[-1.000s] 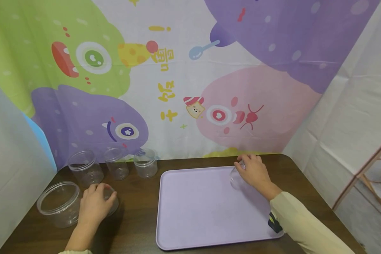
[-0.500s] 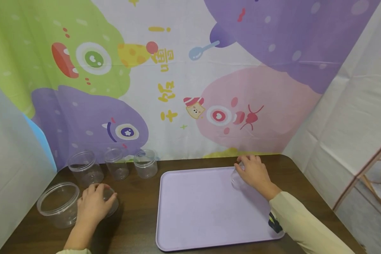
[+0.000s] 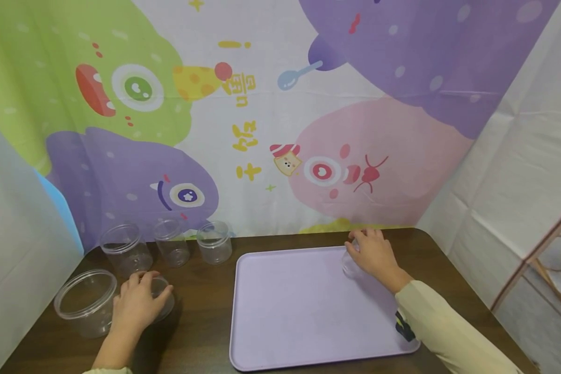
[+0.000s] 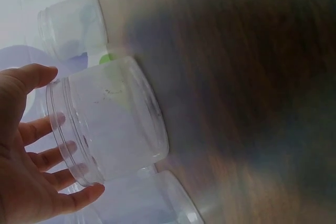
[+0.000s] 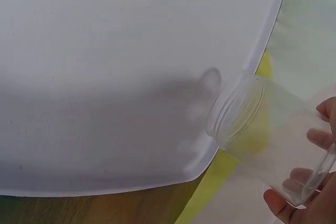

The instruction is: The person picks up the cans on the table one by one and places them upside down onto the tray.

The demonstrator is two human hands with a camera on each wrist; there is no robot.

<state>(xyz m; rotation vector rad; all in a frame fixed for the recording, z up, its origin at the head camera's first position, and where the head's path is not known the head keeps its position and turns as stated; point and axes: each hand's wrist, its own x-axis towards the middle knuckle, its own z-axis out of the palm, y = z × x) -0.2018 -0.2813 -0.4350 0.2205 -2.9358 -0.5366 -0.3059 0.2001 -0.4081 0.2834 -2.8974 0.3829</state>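
At the table's left side, my left hand (image 3: 137, 301) grips a clear plastic jar (image 4: 115, 119) from above, thumb and fingers spread round its rim. That jar stands upright on the table, partly hidden by the hand in the head view. My right hand (image 3: 376, 254) holds another clear plastic jar (image 5: 283, 129) by its base. Its threaded mouth points down at the far right corner of the lilac tray (image 3: 308, 306). Whether the rim touches the tray I cannot tell. Beside my left hand stands a wide, low clear jar (image 3: 86, 304).
Along the table's back left stand a large clear jar (image 3: 126, 249), a narrow one (image 3: 172, 243) and a short one (image 3: 215, 243). A cartoon-printed cloth (image 3: 262, 130) hangs behind the dark wooden table (image 3: 196, 322). A small black item (image 3: 404, 327) shows beneath the right sleeve.
Both hands keep nearly the same place and hold on their jars. The right hand and its jar have shifted very slightly.
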